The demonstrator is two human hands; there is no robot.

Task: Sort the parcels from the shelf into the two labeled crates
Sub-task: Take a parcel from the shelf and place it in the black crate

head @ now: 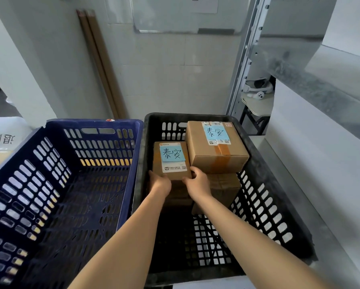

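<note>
Now | left hand (161, 182) + right hand (197, 181) grip curled round small parcel (171, 158), near edge | in black crate (279, 207)

The left crate (18, 184) and the right crate (264, 197) stand side by side, touching. In the far half of the right crate, a small parcel (171, 161) sits on the left and a bigger parcel (216, 155) touches it on the right, both on top of lower parcels (225, 184). The left hand (160, 182) and right hand (197, 182) grip the small parcel's near corners. A shelf (320, 90) stands right of the crates.
</note>
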